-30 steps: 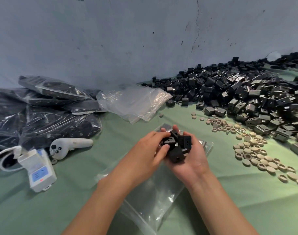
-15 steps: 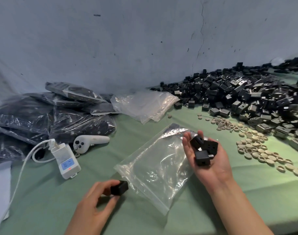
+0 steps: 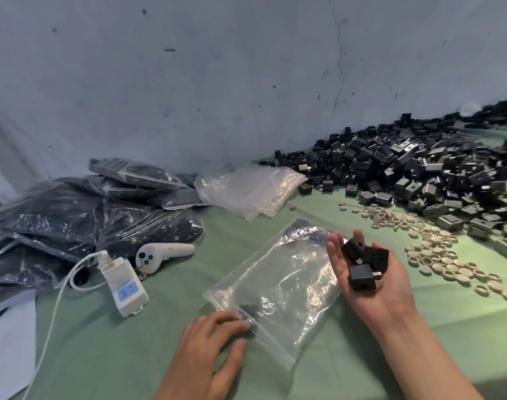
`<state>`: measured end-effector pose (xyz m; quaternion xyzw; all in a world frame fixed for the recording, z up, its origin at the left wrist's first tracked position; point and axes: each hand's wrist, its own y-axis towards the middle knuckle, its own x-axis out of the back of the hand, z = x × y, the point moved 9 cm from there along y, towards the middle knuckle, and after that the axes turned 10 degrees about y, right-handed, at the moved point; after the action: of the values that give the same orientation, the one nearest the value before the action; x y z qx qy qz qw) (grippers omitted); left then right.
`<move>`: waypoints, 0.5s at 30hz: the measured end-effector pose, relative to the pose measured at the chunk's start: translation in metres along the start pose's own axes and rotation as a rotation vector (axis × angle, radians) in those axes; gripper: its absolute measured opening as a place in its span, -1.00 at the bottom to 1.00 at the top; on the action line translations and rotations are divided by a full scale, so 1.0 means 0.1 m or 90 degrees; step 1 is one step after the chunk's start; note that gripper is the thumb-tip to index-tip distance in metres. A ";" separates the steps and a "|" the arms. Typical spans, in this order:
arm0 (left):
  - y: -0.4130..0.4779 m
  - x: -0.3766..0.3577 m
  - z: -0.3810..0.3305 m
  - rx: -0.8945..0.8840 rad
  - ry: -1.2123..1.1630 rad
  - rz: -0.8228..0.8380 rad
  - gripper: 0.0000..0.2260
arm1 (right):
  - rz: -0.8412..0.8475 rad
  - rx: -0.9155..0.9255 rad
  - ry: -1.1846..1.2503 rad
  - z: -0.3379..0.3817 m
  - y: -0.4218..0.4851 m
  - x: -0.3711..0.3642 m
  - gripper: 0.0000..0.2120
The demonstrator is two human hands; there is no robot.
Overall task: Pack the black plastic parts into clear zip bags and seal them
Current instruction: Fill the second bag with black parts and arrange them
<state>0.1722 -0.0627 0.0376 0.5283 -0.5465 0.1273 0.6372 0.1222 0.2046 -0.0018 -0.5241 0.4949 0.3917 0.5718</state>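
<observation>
My right hand [image 3: 390,295], grip open, under three black parts [image 3: 362,277]; left hand [image 3: 206,350] blurred at zip bag [image 3: 289,284] mouth, grip unclear.

On the green cloth desk [image 3: 102,356] lie a clear plastic zip bag [image 3: 284,281], heaped black plastic parts [image 3: 419,168] and small beige rings [image 3: 437,255].
</observation>
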 end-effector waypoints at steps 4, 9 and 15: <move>0.06 -0.23 -0.15 -0.046 0.016 0.129 -0.65 | -0.011 -0.010 -0.006 -0.04 0.05 0.03 -0.74; 0.35 -0.58 -0.21 -0.051 -0.020 0.255 -0.53 | -0.012 -0.018 0.000 -0.06 0.11 0.02 -0.74; 0.85 -0.90 -0.29 -0.060 -0.044 0.268 -0.44 | -0.010 -0.014 0.014 0.05 0.21 -0.02 -0.73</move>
<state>0.0925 0.0331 0.0123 0.3763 -0.6714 0.2139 0.6016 0.1021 0.2126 -0.0047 -0.5386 0.4927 0.3865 0.5638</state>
